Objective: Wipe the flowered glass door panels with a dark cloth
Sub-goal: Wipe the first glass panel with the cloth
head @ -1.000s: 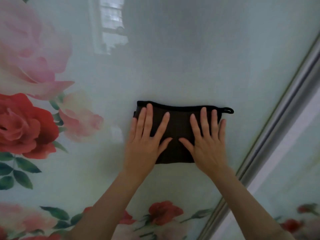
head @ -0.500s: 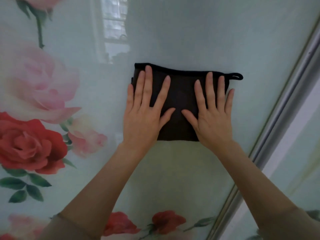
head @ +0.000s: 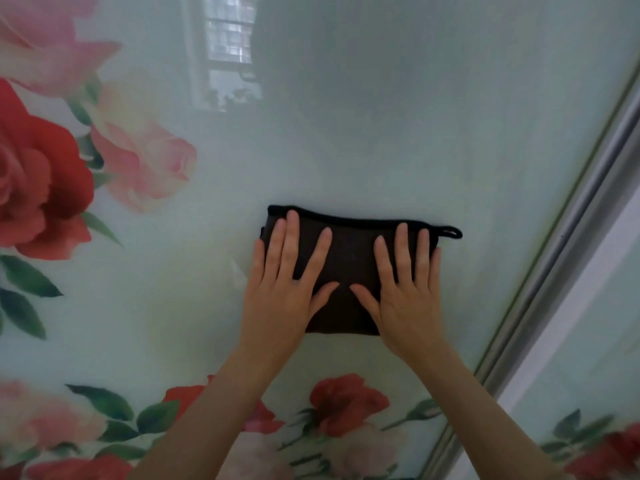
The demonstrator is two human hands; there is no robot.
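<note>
A folded dark cloth (head: 349,258) with a small loop at its right corner lies flat against the flowered glass door panel (head: 381,126). My left hand (head: 287,289) presses the cloth's left half with straight, spread fingers. My right hand (head: 405,292) presses its right half the same way. The two thumbs point toward each other over the cloth's middle. Most of the cloth's lower part is hidden under my palms.
Red and pink roses (head: 38,174) are printed at the panel's left, more roses (head: 343,407) along the bottom. A grey metal frame (head: 568,258) runs diagonally on the right, with a second flowered panel (head: 595,427) beyond it. A window reflection (head: 228,46) shows near the top.
Both hands slid the cloth up the glass half a second ago, and it now sits lower on the panel again, back near where it was one second ago.
</note>
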